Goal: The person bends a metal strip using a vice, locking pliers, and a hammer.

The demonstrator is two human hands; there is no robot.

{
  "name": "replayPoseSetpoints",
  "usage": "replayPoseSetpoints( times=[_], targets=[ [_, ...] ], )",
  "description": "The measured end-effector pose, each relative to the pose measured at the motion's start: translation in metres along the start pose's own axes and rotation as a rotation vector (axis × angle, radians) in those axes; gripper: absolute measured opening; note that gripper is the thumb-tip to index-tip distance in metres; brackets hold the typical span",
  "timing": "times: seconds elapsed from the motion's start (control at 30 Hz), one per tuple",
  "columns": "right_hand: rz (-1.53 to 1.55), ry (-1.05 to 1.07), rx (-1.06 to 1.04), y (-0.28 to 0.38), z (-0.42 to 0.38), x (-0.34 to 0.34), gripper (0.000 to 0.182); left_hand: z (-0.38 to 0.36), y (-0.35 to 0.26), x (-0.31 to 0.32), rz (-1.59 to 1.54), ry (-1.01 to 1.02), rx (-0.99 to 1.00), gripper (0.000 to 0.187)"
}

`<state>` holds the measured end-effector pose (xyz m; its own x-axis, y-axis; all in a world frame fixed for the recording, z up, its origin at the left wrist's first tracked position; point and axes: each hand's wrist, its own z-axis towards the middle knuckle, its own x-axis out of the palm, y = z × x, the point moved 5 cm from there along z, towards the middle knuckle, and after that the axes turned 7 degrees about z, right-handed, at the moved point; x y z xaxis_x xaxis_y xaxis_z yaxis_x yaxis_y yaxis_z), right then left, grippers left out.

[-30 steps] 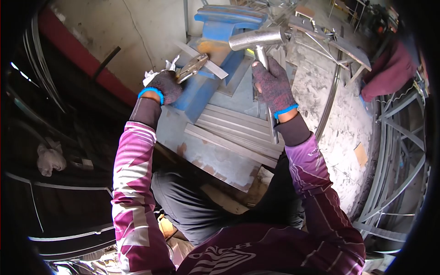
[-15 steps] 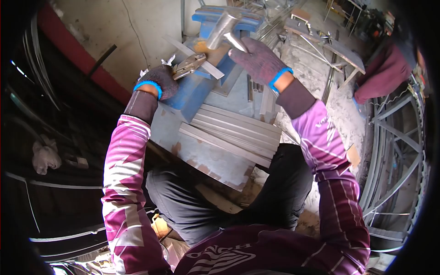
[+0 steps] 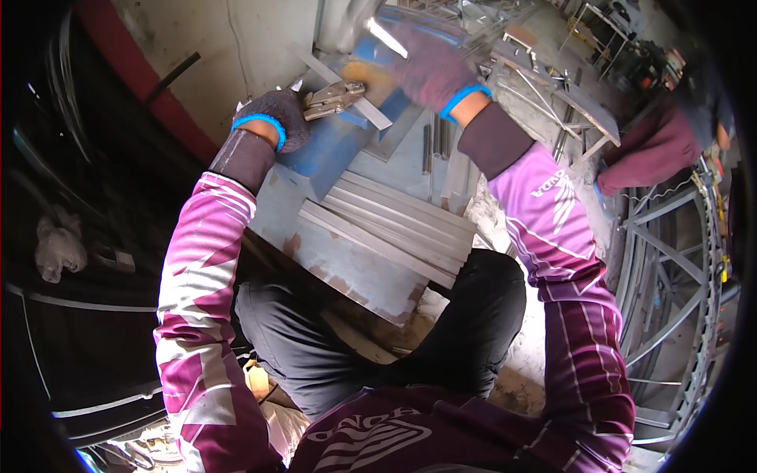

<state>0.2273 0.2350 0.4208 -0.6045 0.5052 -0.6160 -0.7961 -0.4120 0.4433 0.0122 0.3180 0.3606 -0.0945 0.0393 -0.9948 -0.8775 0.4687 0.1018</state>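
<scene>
In a dark knit glove, my left hand [image 3: 276,122] is closed around the handles of locking pliers [image 3: 335,98]. The pliers' jaws are at a flat metal strip [image 3: 372,113], which lies slantwise over a blue metal block [image 3: 319,162], possibly part of a vise. My right hand [image 3: 438,71], gloved too and blurred by motion, grips a hammer [image 3: 388,37]. The hammer's head is smeared and raised beyond the strip, apart from it. Nearer to me, several flat metal bars [image 3: 398,225] lie side by side on a grey metal tabletop [image 3: 347,276].
Short metal tubes [image 3: 432,146] lie right of the block. A low bench [image 3: 587,110] stands at the back right, near another person's maroon-clothed leg [image 3: 654,158]. Welded metal frames [image 3: 670,252] line the right side. A wall [image 3: 213,47] rises behind my left hand.
My right hand and the hammer have moved up and to the left, away from the strip. My left hand stays on the pliers; the whole view has shifted slightly.
</scene>
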Motion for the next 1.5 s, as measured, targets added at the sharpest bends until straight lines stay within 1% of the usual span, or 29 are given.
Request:
replayPoseSetpoints(
  times=[0.03, 0.1, 0.13, 0.2, 0.23, 0.3, 0.33, 0.4, 0.43, 0.47, 0.53, 0.57, 0.63, 0.67, 0.73, 0.77, 0.8, 0.87, 0.9, 1.03, 1.2, 1.27, 1.37, 1.5],
  targets=[
    [-0.003, -0.004, -0.002, -0.004, -0.009, 0.004, 0.04, 0.001, 0.0, 0.001, 0.016, 0.063, 0.006, 0.044],
    [-0.007, 0.276, 0.2, -0.026, -0.03, 0.024, 0.04, 0.011, 0.007, 0.016, 0.02, 0.07, -0.008, 0.044],
    [0.135, 0.245, 0.217, -0.036, -0.038, 0.031, 0.042, 0.017, 0.013, 0.02, 0.016, 0.08, -0.033, 0.043],
    [0.191, 0.041, 0.329, -0.047, -0.065, 0.042, 0.044, 0.009, 0.009, 0.023, -0.008, 0.064, -0.039, 0.044],
    [0.195, 0.04, 0.329, -0.04, -0.075, 0.047, 0.044, 0.009, 0.009, 0.024, 0.005, 0.047, -0.03, 0.044],
    [0.326, -0.03, 0.599, -0.041, -0.094, 0.057, 0.045, 0.007, 0.008, 0.021, 0.033, 0.026, -0.022, 0.044],
    [0.335, -0.034, 0.596, -0.043, -0.097, 0.065, 0.045, 0.005, 0.006, 0.02, 0.015, 0.024, -0.021, 0.041],
    [0.466, -0.098, 0.694, -0.054, -0.109, 0.083, 0.045, 0.002, 0.005, 0.025, 0.003, 0.025, -0.017, 0.04],
    [0.558, -0.157, 0.641, -0.053, -0.11, 0.088, 0.038, 0.003, 0.004, 0.029, 0.015, 0.005, 0.011, 0.039],
    [0.565, -0.159, 0.637, -0.054, -0.112, 0.093, 0.038, 0.004, 0.005, 0.032, 0.029, -0.015, 0.037, 0.038],
    [0.977, -0.19, 0.948, -0.039, -0.116, 0.094, 0.026, -0.002, 0.003, 0.024, 0.019, 0.018, 0.027, 0.037],
    [0.982, -0.187, 0.95, -0.034, -0.114, 0.092, 0.026, -0.003, 0.003, 0.026, -0.035, 0.021, 0.048, 0.037],
    [1.041, -0.266, 1.062, -0.03, -0.114, 0.089, 0.019, -0.005, 0.004, 0.027, -0.108, -0.018, 0.093, 0.039],
    [1.043, -0.266, 1.064, -0.026, -0.117, 0.085, 0.019, -0.005, 0.005, 0.028, -0.106, -0.015, 0.093, 0.039],
    [1.141, -0.238, 1.074, -0.02, -0.134, 0.076, 0.016, -0.003, 0.008, 0.028, -0.063, -0.02, -0.006, 0.04],
    [1.208, -0.246, 1.097, -0.02, -0.146, 0.075, 0.016, 0.002, 0.011, 0.033, -0.09, 0.024, 0.0, 0.042],
    [1.202, -0.251, 1.103, -0.016, -0.155, 0.068, 0.016, 0.004, 0.012, 0.034, -0.123, 0.032, 0.004, 0.044],
    [1.314, -0.325, 1.156, -0.004, -0.171, 0.055, 0.016, 0.009, 0.014, 0.039, -0.133, 0.046, 0.019, 0.046],
    [1.319, -0.31, 1.165, -0.005, -0.179, 0.053, 0.016, 0.008, 0.013, 0.039, -0.129, 0.05, 0.023, 0.046],
    [1.372, -0.336, 1.126, -0.008, -0.189, 0.053, 0.02, 0.009, 0.012, 0.041, -0.072, 0.07, 0.05, 0.047],
    [1.335, -0.362, 1.091, -0.012, -0.187, 0.059, 0.019, 0.012, 0.015, 0.042, -0.009, 0.065, 0.047, 0.045],
    [1.325, -0.362, 1.08, -0.014, -0.189, 0.061, 0.02, 0.014, 0.014, 0.044, 0.01, 0.047, 0.115, 0.045],
    [1.335, -0.37, 1.062, -0.009, -0.188, 0.056, 0.021, 0.022, 0.019, 0.055, 0.029, 0.022, 0.133, 0.041],
    [1.313, -0.383, 1.051, -0.011, -0.188, 0.054, 0.02, 0.019, 0.019, 0.051, 0.017, 0.063, 0.159, 0.039]
  ],
)
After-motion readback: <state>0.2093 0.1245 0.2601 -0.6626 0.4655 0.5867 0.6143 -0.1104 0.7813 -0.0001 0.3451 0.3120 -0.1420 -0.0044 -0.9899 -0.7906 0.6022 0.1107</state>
